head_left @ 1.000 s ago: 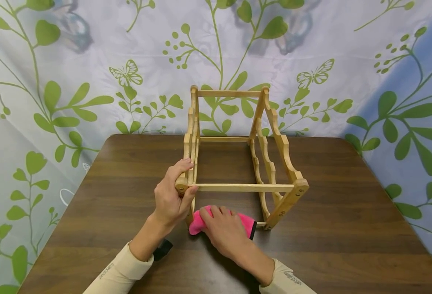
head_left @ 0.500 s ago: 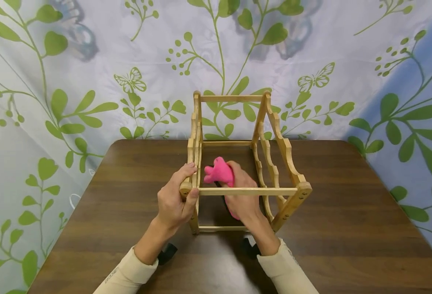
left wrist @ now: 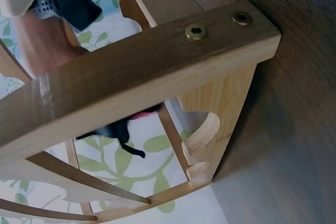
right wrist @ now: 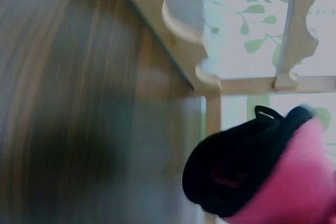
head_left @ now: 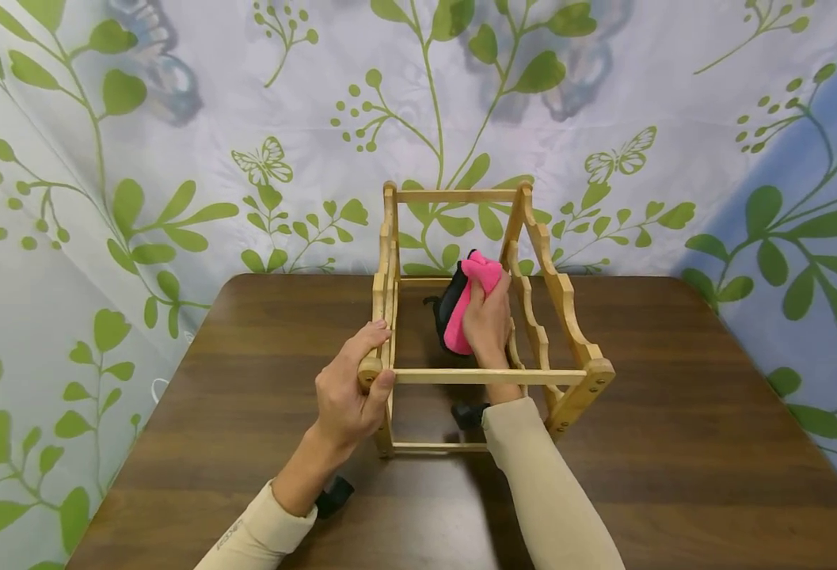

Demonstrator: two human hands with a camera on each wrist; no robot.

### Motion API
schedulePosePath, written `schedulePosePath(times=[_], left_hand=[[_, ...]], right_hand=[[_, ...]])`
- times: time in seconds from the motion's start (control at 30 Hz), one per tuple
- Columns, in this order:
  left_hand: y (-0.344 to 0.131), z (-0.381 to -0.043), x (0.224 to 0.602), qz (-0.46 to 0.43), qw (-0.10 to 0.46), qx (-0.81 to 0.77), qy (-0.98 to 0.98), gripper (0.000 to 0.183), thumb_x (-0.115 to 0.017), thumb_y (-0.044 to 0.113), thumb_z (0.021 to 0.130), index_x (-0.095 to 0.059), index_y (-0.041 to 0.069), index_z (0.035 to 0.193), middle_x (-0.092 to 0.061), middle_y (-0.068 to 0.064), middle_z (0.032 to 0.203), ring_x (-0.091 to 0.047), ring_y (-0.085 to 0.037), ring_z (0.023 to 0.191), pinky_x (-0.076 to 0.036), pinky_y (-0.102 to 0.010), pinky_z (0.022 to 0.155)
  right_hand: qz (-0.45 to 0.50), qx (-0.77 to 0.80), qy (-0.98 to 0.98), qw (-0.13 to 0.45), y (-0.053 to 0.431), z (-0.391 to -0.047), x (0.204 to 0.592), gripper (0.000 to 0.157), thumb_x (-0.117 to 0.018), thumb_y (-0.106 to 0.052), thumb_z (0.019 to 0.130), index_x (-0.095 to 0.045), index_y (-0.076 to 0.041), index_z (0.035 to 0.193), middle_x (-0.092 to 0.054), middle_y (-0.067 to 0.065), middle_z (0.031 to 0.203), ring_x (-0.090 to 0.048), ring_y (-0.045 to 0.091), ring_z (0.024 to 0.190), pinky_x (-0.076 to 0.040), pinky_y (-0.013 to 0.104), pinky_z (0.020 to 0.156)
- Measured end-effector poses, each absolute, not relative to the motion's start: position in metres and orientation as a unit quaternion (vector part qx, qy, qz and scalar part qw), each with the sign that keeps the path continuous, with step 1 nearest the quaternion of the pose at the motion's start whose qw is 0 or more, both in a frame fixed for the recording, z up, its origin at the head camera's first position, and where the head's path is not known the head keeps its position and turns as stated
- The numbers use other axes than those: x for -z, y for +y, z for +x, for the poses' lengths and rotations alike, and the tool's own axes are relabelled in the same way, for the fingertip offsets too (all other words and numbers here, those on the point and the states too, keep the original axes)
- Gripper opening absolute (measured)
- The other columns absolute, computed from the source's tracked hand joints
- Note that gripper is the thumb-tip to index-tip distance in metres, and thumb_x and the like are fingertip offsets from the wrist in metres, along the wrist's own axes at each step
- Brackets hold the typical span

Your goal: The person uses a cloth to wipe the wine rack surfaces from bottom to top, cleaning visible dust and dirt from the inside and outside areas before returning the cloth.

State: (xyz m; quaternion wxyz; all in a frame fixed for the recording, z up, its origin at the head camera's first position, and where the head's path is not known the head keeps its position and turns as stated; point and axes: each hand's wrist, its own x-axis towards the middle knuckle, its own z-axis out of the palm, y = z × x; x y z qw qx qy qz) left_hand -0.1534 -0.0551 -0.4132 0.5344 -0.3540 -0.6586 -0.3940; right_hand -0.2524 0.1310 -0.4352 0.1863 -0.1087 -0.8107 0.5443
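Note:
A light wooden rack with wavy-edged side rails stands upright on the table. At its near left top corner, my left hand grips the post, thumb on the near side and fingers over the rail. My right hand reaches under the near top bar into the frame and holds a bunched pink cloth with black edging. In the right wrist view the cloth fills the lower right, a black loop sticking out. Seen from the left wrist, a near post with two bolts hides most of the cloth.
The dark brown wooden table extends on both sides of the rack. Behind it hangs a pale curtain printed with green leaves and butterflies. Dark wrist-worn devices show below both wrists.
The right hand has carried the pink cloth from the near bottom bar into the rack, then farther back and up toward its far right. The left hand keeps its grip on the corner.

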Motion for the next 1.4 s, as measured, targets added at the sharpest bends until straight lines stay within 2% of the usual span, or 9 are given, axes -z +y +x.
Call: schedulePosePath(times=[0.1, 0.2, 0.33, 0.43, 0.6, 0.8, 1.0, 1.17, 1.4], left_hand=[[-0.056, -0.155, 0.414, -0.363, 0.53, 0.401, -0.653, 0.049, -0.05, 0.034, 0.103, -0.063, -0.013, 0.104, -0.069, -0.024, 0.1, -0.069, -0.039, 0.094, -0.053, -0.038, 0.091], [-0.058, -0.155, 0.415, -0.368, 0.525, 0.41, -0.649, 0.048, -0.051, 0.033, 0.103, -0.063, -0.013, 0.104, -0.068, -0.024, 0.099, -0.069, -0.039, 0.093, -0.052, -0.04, 0.091], [-0.058, -0.156, 0.415, -0.378, 0.524, 0.413, -0.642, 0.047, -0.052, 0.033, 0.102, -0.063, -0.013, 0.102, -0.068, -0.025, 0.098, -0.069, -0.039, 0.09, -0.052, -0.042, 0.091], [-0.057, -0.158, 0.415, -0.387, 0.528, 0.415, -0.632, 0.047, -0.053, 0.032, 0.102, -0.063, -0.014, 0.101, -0.068, -0.025, 0.097, -0.07, -0.039, 0.089, -0.053, -0.042, 0.09], [-0.057, -0.16, 0.415, -0.395, 0.541, 0.407, -0.621, 0.045, -0.055, 0.03, 0.101, -0.063, -0.015, 0.098, -0.069, -0.025, 0.096, -0.07, -0.038, 0.088, -0.053, -0.042, 0.089], [-0.058, -0.161, 0.414, -0.41, 0.551, 0.394, -0.611, 0.044, -0.057, 0.027, 0.1, -0.063, -0.016, 0.097, -0.069, -0.026, 0.096, -0.07, -0.037, 0.088, -0.054, -0.041, 0.088], [-0.059, -0.162, 0.411, -0.417, 0.555, 0.391, -0.604, 0.043, -0.058, 0.026, 0.099, -0.063, -0.017, 0.095, -0.069, -0.026, 0.095, -0.07, -0.037, 0.085, -0.054, -0.041, 0.087], [-0.061, -0.162, 0.41, -0.424, 0.557, 0.389, -0.6, 0.043, -0.059, 0.025, 0.099, -0.063, -0.017, 0.094, -0.069, -0.026, 0.093, -0.071, -0.037, 0.085, -0.054, -0.04, 0.087], [-0.062, -0.165, 0.41, -0.426, 0.556, 0.39, -0.597, 0.043, -0.058, 0.025, 0.099, -0.063, -0.017, 0.094, -0.069, -0.026, 0.091, -0.071, -0.037, 0.085, -0.054, -0.04, 0.086]], right_hand=[[-0.159, -0.613, -0.75, 0.192, 0.125, -0.263, 0.447, 0.044, -0.053, -0.015, 0.1, -0.035, -0.007, 0.139, -0.052, 0.02, 0.136, -0.049, 0.036, 0.125, -0.037, 0.048, 0.103], [-0.208, -0.649, -0.701, 0.212, 0.12, -0.272, 0.458, 0.045, -0.057, -0.004, 0.093, -0.04, -0.001, 0.134, -0.053, 0.02, 0.133, -0.049, 0.034, 0.124, -0.036, 0.043, 0.105], [-0.24, -0.652, -0.671, 0.26, 0.12, -0.283, 0.467, 0.032, -0.058, -0.004, 0.094, -0.049, 0.002, 0.124, -0.056, 0.019, 0.124, -0.051, 0.033, 0.116, -0.037, 0.041, 0.103], [-0.249, -0.637, -0.677, 0.273, 0.121, -0.291, 0.468, 0.031, -0.055, -0.009, 0.098, -0.05, -0.003, 0.128, -0.059, 0.017, 0.124, -0.053, 0.035, 0.114, -0.038, 0.044, 0.101], [-0.269, -0.593, -0.712, 0.261, 0.119, -0.304, 0.478, 0.042, -0.05, -0.022, 0.103, -0.042, -0.016, 0.143, -0.061, 0.015, 0.13, -0.055, 0.04, 0.119, -0.038, 0.052, 0.099], [-0.277, -0.583, -0.724, 0.244, 0.119, -0.314, 0.492, 0.044, -0.052, -0.025, 0.102, -0.039, -0.01, 0.14, -0.059, 0.021, 0.13, -0.053, 0.044, 0.119, -0.039, 0.055, 0.1], [-0.221, -0.659, -0.69, 0.203, 0.122, -0.321, 0.498, 0.052, -0.053, -0.023, 0.101, -0.029, -0.006, 0.143, -0.045, 0.019, 0.144, -0.044, 0.032, 0.132, -0.033, 0.04, 0.11], [-0.177, -0.712, -0.65, 0.198, 0.127, -0.326, 0.504, 0.052, -0.057, -0.013, 0.097, -0.028, -0.003, 0.139, -0.04, 0.016, 0.144, -0.039, 0.019, 0.132, -0.028, 0.028, 0.11], [-0.151, -0.722, -0.655, 0.163, 0.127, -0.328, 0.508, 0.048, -0.064, -0.011, 0.092, -0.035, -0.004, 0.129, -0.046, 0.015, 0.134, -0.044, 0.02, 0.121, -0.035, 0.031, 0.1]])
